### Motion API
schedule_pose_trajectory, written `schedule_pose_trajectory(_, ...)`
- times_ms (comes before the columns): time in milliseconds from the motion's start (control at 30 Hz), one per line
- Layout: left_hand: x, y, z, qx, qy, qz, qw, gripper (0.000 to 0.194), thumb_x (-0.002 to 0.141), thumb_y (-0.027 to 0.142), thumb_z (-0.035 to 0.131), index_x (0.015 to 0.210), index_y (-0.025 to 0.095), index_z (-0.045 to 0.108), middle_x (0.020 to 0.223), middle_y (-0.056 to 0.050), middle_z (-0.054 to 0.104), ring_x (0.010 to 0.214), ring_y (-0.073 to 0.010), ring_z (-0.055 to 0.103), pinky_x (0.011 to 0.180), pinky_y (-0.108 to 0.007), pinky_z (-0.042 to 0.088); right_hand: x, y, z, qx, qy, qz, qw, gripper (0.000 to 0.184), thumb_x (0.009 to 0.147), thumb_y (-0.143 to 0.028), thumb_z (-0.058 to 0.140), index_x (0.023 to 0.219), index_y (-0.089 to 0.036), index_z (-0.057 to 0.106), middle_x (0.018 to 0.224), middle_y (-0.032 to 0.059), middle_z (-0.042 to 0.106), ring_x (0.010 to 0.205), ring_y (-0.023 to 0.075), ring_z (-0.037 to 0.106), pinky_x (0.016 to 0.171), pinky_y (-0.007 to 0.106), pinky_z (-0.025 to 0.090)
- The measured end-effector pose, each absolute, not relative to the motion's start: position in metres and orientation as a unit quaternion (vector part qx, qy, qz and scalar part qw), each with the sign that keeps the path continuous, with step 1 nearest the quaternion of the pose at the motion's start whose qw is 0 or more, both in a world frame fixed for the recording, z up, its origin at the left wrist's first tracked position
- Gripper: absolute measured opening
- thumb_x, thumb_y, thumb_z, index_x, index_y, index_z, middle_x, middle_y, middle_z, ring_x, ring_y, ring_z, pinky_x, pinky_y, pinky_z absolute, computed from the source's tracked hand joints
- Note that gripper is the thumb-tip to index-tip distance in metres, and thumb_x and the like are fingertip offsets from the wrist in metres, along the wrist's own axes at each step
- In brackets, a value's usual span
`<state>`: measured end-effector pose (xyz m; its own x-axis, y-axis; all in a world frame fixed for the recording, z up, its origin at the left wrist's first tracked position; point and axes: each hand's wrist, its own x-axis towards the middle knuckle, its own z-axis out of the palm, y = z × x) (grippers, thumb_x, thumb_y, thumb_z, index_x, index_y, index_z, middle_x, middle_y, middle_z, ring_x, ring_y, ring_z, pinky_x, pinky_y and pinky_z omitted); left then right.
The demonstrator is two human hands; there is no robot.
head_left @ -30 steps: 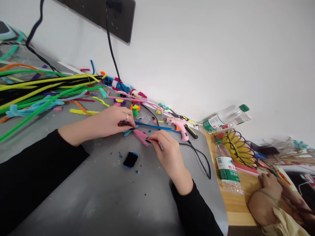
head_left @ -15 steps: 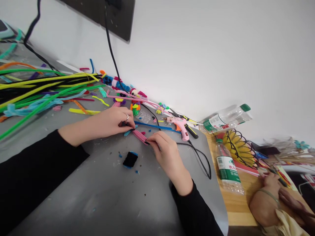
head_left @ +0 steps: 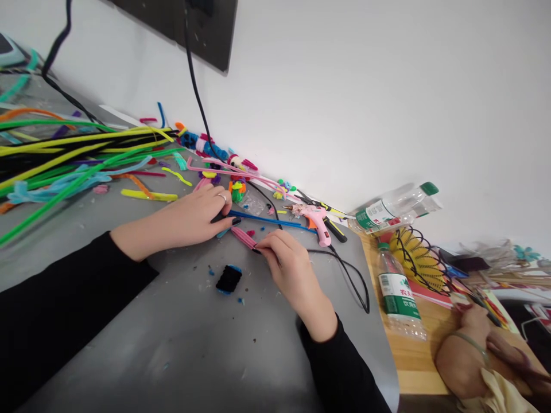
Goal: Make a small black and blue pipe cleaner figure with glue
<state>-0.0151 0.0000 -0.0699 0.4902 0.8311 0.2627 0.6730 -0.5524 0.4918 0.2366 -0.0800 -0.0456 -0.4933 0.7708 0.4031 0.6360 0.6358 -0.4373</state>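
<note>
Between the thumb and fingertips of my right hand (head_left: 286, 267) is one end of a short bundle of pink pipe cleaners (head_left: 244, 238). The bundle's other end points toward my left hand (head_left: 204, 212), free of its fingers. On my left hand the thumb is stretched out apart from the curled fingers, and nothing shows in its grip. Below its thumb lies a light blue pipe cleaner piece (head_left: 222, 233), partly hidden. Dark blue pipe cleaners (head_left: 271, 219) run rightward from beside that hand. A small black fuzzy block with blue edges (head_left: 228, 279) lies on the grey mat in front.
A pink glue gun (head_left: 316, 218) and its cable lie to the right, near plastic bottles (head_left: 400, 295). Long pipe cleaners (head_left: 86, 143) spread across the left. Small colourful figures (head_left: 236, 172) line the wall. Another person's arm (head_left: 462, 350) rests at far right.
My left hand has let go of the pink bundle, its thumb now apart from the fingers. The right hand stays almost in place, still pinching the bundle.
</note>
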Motion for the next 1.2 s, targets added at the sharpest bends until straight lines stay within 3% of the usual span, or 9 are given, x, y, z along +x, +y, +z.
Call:
schedule_pose_trajectory(233,-0.0131,-0.0022,-0.0714,0.854,0.444,0.231,0.144,0.023,0.094,0.043,0.055,0.079,0.027,0.048,0.092,-0.01,0.063,0.092,-0.0331,0.059,0.101,-0.057,0.049,0.2352,-0.0799,-0.0455,-0.404,-0.859,0.113,0.293,0.025,0.111,-0.011,0.05,0.098,-0.02,0.069,0.093,0.0084,0.071,0.09,0.0216,0.069,0.079,0.032,0.058)
schedule_pose_trajectory(367,-0.0122,-0.004,-0.0727,0.863,0.445,0.212,0.109,0.021,0.096,0.041,0.054,0.08,0.026,0.053,0.094,-0.012,0.064,0.095,-0.035,0.058,0.103,-0.061,0.049,0.2357,-0.0798,-0.0464,-0.411,-0.858,0.114,0.285,0.026,0.111,-0.011,0.049,0.097,-0.021,0.068,0.094,0.0079,0.071,0.091,0.0214,0.069,0.079,0.033,0.058)
schedule_pose_trajectory(1000,-0.008,-0.0084,-0.0699,0.86,0.45,0.211,0.115,0.025,0.095,0.045,0.052,0.083,0.025,0.06,0.095,-0.014,0.065,0.092,-0.0357,0.061,0.11,-0.064,0.045,0.2354,-0.0783,-0.0496,-0.414,-0.857,0.116,0.284,0.025,0.109,-0.009,0.05,0.097,-0.02,0.069,0.094,0.0086,0.072,0.089,0.0218,0.07,0.079,0.033,0.059)
schedule_pose_trajectory(1200,-0.008,-0.0084,-0.0717,0.863,0.452,0.205,0.094,0.025,0.096,0.045,0.054,0.083,0.025,0.062,0.095,-0.011,0.066,0.093,-0.0322,0.062,0.118,-0.062,0.042,0.2369,-0.0781,-0.0488,-0.418,-0.858,0.117,0.275,0.025,0.109,-0.009,0.051,0.097,-0.022,0.069,0.094,0.0076,0.071,0.09,0.0216,0.07,0.079,0.032,0.058)
